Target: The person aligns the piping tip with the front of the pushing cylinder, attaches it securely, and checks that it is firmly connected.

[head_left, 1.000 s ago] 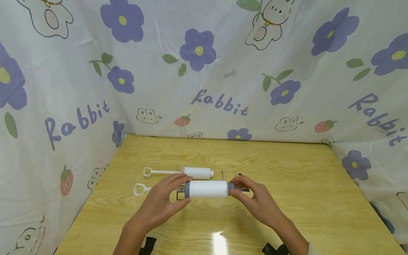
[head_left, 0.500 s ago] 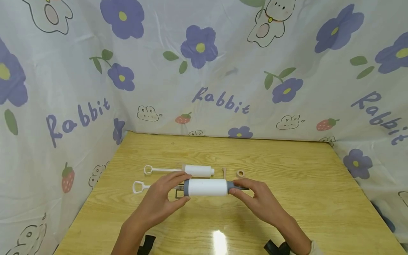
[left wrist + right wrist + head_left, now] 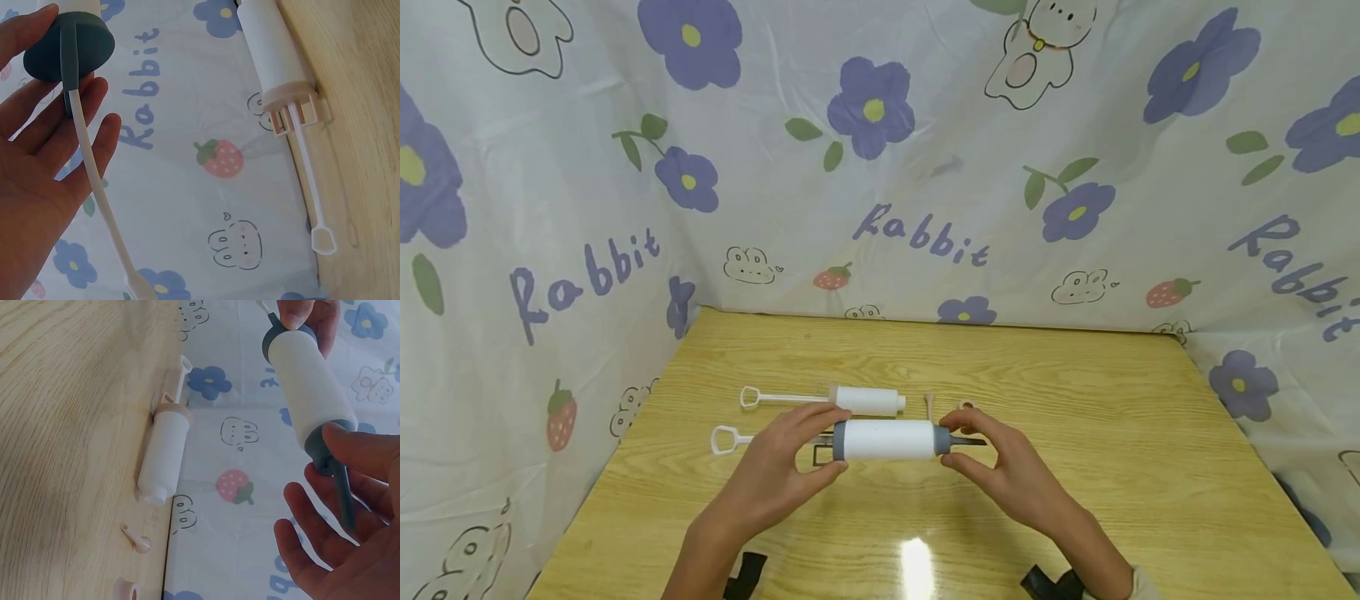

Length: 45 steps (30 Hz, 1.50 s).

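A big white syringe [image 3: 891,440] with grey-blue ends lies level between my two hands, above the table. My left hand [image 3: 778,462] grips its collar [image 3: 69,47], thumb on one side and fingers on the other. From that collar a white plunger rod [image 3: 94,162] runs out, ending in a loop handle [image 3: 726,440]. At the other end, my right hand [image 3: 1011,467] holds the cap [image 3: 322,447] between thumb and fingertips, its remaining fingers spread. The narrow grey nozzle [image 3: 342,494] points past the right palm.
Behind the held syringe, a smaller white syringe [image 3: 867,402] with a beige collar lies on the wooden table [image 3: 1075,383]. To its right are a small beige nozzle [image 3: 136,539] and a beige ring [image 3: 127,589]. A printed cloth [image 3: 760,183] hangs around the table.
My right fingertips have shifted from across the grey cap to its upper and lower edges, leaving more of it in sight. The left hand keeps its grip; the syringe has hardly moved.
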Available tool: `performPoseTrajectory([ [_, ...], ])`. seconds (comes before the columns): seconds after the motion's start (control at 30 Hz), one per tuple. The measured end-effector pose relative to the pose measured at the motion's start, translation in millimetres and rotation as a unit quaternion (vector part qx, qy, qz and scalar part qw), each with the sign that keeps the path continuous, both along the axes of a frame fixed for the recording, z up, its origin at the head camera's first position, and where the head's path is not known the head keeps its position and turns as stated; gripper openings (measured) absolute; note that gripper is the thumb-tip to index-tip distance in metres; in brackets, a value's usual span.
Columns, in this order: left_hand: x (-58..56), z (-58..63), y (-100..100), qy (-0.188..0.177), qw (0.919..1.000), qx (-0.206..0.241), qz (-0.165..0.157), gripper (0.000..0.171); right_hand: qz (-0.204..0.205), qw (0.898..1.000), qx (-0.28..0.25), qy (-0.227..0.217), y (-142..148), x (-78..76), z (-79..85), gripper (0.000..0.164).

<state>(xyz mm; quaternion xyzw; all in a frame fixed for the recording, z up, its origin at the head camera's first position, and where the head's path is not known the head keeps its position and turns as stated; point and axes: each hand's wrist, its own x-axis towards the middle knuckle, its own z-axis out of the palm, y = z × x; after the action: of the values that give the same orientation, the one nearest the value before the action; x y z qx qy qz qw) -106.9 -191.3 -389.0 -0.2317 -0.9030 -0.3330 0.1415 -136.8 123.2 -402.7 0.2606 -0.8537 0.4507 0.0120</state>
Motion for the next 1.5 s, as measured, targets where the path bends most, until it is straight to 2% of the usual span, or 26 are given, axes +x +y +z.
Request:
performPoseTrajectory([
  [0.27, 0.9, -0.3, 2.4, -0.002, 1.0, 0.0, 0.0, 0.058, -0.019, 0.999, 0.013, -0.025, 1.3, 2.8, -2.9, 0.029],
  [0.43, 1.8, 0.2, 2.1, -0.001, 1.0, -0.001, 0.004, 0.059, -0.016, 1.0, 0.007, -0.026, 3.1, 1.3, -3.2, 0.041],
  [0.57, 2.0, 0.4, 1.9, 0.001, 1.0, 0.0, 0.005, 0.06, 0.001, 1.0, -0.007, -0.014, 4.1, 0.2, -2.3, 0.051],
  [0.7, 2.0, 0.4, 2.8, 0.0, 1.0, 0.0, 0.003, 0.06, 0.017, 1.0, -0.014, -0.006, 3.9, 0.2, -2.3, 0.043],
  [0.93, 2.6, 0.2, 4.2, 0.0, 1.0, -0.003, 0.003, 0.059, -0.005, 1.0, 0.012, -0.026, 3.4, 2.9, -2.5, 0.032],
  [1.03, 2.6, 0.5, 4.4, 0.002, 1.0, -0.006, 0.004, 0.059, -0.008, 0.999, 0.013, -0.035, 3.7, 2.9, -3.1, 0.037],
  [1.23, 1.8, 1.6, 4.0, 0.006, 0.9999, -0.008, 0.005, 0.061, 0.005, 1.0, -0.011, -0.016, 4.6, 0.8, -1.7, 0.05],
  [1.37, 1.4, 1.0, 4.5, 0.007, 1.0, -0.007, 0.002, 0.061, 0.016, 1.0, -0.015, -0.004, 4.0, 0.1, -2.0, 0.04],
  [1.5, 1.0, 0.3, 5.3, 0.004, 1.0, -0.006, 0.0, 0.059, 0.005, 1.0, -0.002, -0.011, 3.1, 1.1, -2.1, 0.032],
])
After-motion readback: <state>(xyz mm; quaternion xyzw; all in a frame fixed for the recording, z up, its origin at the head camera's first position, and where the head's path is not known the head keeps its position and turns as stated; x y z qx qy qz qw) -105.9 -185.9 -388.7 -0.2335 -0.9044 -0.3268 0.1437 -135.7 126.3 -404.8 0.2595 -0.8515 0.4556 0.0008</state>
